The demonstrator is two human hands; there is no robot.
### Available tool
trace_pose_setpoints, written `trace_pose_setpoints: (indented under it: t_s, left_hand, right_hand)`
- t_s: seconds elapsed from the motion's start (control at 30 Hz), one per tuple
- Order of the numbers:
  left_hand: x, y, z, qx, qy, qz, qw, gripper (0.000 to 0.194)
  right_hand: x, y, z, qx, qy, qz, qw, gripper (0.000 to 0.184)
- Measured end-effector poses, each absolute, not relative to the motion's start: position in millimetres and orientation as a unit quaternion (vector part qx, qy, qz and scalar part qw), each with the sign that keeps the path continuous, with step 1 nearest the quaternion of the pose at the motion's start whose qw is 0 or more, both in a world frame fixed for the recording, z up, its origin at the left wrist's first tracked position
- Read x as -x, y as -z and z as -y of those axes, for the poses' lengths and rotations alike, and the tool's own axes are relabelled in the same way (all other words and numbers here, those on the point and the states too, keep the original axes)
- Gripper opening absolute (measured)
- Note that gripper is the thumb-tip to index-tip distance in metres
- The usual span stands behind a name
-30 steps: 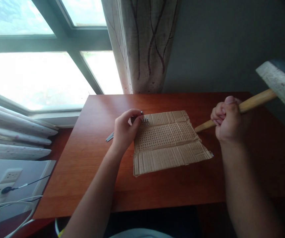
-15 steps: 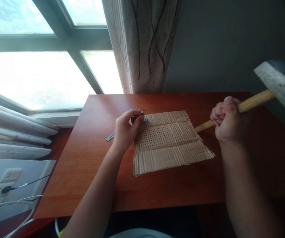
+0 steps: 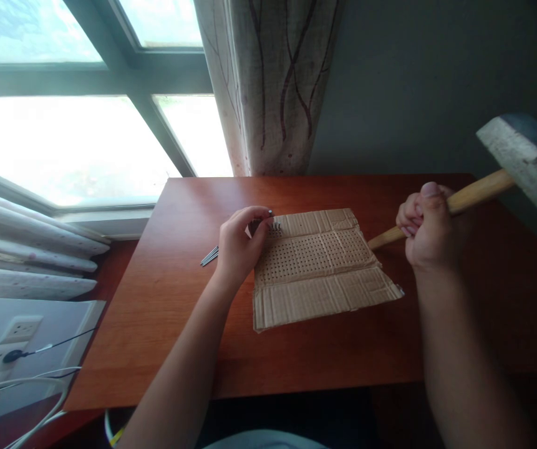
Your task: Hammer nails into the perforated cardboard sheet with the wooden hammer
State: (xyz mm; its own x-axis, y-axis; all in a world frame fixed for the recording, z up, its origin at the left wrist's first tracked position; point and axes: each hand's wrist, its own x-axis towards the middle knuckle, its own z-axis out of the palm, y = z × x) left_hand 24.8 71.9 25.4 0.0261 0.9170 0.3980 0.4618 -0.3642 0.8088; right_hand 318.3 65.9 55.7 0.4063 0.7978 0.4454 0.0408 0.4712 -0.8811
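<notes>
My left hand (image 3: 244, 240) is at the upper left corner of a flat cardboard piece (image 3: 310, 302), its thumb and forefinger pinching a nail (image 3: 270, 213) whose head shows above the fingertips. Several short nails (image 3: 276, 229) stand in the cardboard just right of those fingers. Rows of small dark holes cover the cardboard's middle band. My right hand (image 3: 426, 226) is wrapped round the wooden handle of a hammer (image 3: 482, 192), held up at the right with its metal head away from the cardboard. Several loose nails (image 3: 209, 256) lie left of my left hand, partly hidden by it.
The reddish-brown wooden table (image 3: 169, 330) bears all this. Behind it are a patterned curtain (image 3: 282, 87) and a grey wall. A window (image 3: 62, 149) fills the left, and a wall socket (image 3: 13, 355) with a plug and cables is at lower left.
Little differs. My left hand and the cardboard sit very slightly further right in view, and the hammer head has shifted a touch left. Both grips stay the same.
</notes>
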Motion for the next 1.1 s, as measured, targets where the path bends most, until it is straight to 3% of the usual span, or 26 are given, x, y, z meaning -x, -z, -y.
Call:
trace_pose_setpoints:
  t_s: [1.1]
  left_hand:
    - [-26.3,-21.7,-72.0,-0.676,-0.513,-0.486,0.212,0.008]
  right_hand:
    - [-318.4,-54.6,-65.0,0.439,-0.258,0.485,0.711,0.052]
